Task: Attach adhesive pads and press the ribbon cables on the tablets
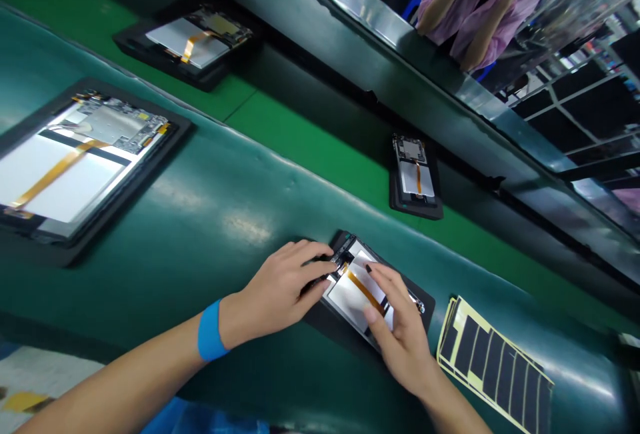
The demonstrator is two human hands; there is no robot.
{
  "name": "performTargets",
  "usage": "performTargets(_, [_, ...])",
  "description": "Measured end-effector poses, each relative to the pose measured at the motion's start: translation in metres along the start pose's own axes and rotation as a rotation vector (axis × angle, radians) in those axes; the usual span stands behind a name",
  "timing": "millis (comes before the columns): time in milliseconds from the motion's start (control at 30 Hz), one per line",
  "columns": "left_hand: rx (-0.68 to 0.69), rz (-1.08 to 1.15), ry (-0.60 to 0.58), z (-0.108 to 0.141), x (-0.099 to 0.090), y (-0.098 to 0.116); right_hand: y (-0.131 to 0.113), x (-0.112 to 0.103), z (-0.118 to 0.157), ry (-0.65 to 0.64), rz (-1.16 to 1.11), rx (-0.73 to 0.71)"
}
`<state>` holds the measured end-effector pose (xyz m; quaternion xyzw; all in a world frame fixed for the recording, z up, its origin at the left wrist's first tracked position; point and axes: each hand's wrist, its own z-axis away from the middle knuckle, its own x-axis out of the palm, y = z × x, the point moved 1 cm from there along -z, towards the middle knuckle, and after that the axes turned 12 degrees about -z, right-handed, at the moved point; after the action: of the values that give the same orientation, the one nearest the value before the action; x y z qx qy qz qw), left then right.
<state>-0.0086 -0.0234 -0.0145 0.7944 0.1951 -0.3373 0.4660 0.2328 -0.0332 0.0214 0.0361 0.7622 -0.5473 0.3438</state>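
Observation:
An opened tablet-like device (350,297) with a white battery area and an orange ribbon cable lies in a black tray (427,291) on the dark green bench. My left hand (287,281), with a blue band at the wrist, has its fingers apart at the device's left end, fingertips touching the edge. Over the right part of the device is my right hand (400,327), a small black piece (369,268) at its index fingertip, thumb apart from that finger. Right of the tray rests a stack of yellow-edged sheets with black strips (495,361).
Another opened device (80,161) in a black tray lies at the left. Two more (200,41) (415,171) sit on the green conveyor beyond the bench edge. Behind a metal rail (450,87) is a person in pink (480,14).

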Motion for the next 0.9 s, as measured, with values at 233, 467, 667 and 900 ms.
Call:
performTargets(233, [-0.305, 0.651, 0.010, -0.008, -0.008, 0.004, -0.019, 0.017, -0.012, -0.068, -0.613, 0.228])
performTargets(467, [-0.293, 0.741, 0.016, -0.006, -0.012, 0.004, -0.020, 0.026, -0.017, -0.076, -0.660, 0.309])
performTargets(667, [-0.273, 0.693, 0.034, -0.005, -0.014, 0.005, -0.022, 0.029, -0.015, -0.093, -0.651, 0.349])
performTargets(900, [-0.234, 0.664, 0.039, -0.003, -0.011, 0.004, -0.019, 0.036, -0.019, -0.027, -0.821, 0.490])
